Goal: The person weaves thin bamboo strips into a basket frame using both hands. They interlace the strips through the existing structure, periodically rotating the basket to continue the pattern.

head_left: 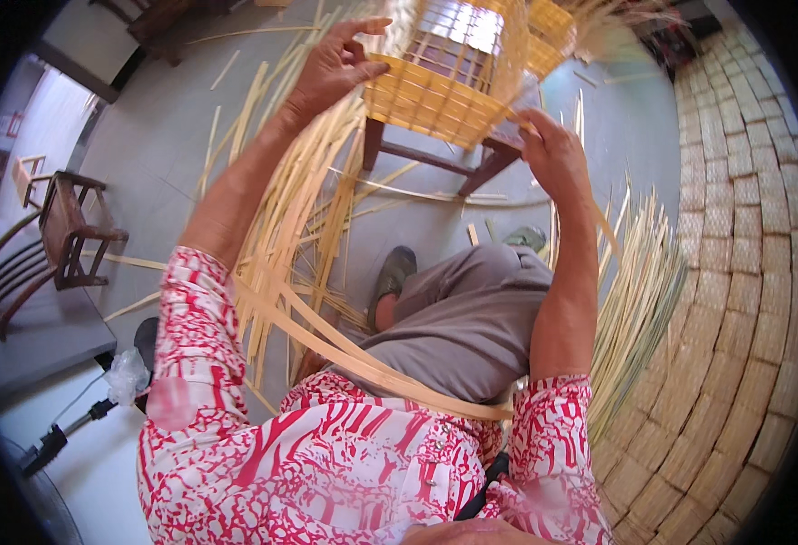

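Observation:
A yellow woven bamboo basket (435, 98) with an open lattice sits on a dark wooden stool (453, 162) in front of me. At its left corner my left hand (331, 73) has its fingers apart, the thumb at the basket's edge. My right hand (555, 156) is closed by the right corner, pinching a thin bamboo strip (610, 234) whose tail hangs below the wrist. The strip seems to meet the weave at that corner. Long pale bamboo strips (363, 361) lie curved across my lap. Upright loose strands at the basket's far side are blurred.
Many loose bamboo strips (276, 204) cover the floor to the left, and a bundle of thin splints (640, 295) lies at right. Stacked woven pieces (735, 236) fill the far right. A wooden chair (68, 227) stands left, above a fan-like device (45, 454).

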The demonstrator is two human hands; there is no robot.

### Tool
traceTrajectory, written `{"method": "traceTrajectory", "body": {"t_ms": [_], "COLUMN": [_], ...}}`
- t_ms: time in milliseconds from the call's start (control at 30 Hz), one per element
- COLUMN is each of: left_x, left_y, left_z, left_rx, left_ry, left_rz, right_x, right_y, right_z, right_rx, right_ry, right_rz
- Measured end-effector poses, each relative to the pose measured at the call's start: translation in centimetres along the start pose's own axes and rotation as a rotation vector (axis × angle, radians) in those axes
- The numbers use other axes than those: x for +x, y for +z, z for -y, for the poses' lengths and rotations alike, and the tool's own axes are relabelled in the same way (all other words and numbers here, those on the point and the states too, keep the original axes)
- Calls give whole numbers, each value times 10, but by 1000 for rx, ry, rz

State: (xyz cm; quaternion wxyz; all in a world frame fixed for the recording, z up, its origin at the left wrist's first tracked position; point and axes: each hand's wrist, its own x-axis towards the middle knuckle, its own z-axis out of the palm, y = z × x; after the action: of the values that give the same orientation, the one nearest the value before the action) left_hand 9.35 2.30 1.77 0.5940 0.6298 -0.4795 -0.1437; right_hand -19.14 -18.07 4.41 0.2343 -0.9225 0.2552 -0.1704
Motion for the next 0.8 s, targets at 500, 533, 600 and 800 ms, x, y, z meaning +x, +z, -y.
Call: {"method": "traceTrajectory", "body": {"t_ms": [500, 533, 600, 800], "left_x": [-39, -40, -40, -39], "left_y": [65, 66, 67, 75], "left_z": [21, 22, 26, 33], "left_rx": [214, 195, 157, 243], "left_ry": [-47, -50, -57, 9], "left_rz": [-368, -378, -397, -468], "right_x": [2, 2, 3, -7], "right_y": [5, 7, 12, 28], "right_z": [7, 8, 9, 23], "right_rx": [148, 133, 102, 37], "right_ry": [9, 1, -15, -12], "right_rz": [46, 26, -13, -122]}}
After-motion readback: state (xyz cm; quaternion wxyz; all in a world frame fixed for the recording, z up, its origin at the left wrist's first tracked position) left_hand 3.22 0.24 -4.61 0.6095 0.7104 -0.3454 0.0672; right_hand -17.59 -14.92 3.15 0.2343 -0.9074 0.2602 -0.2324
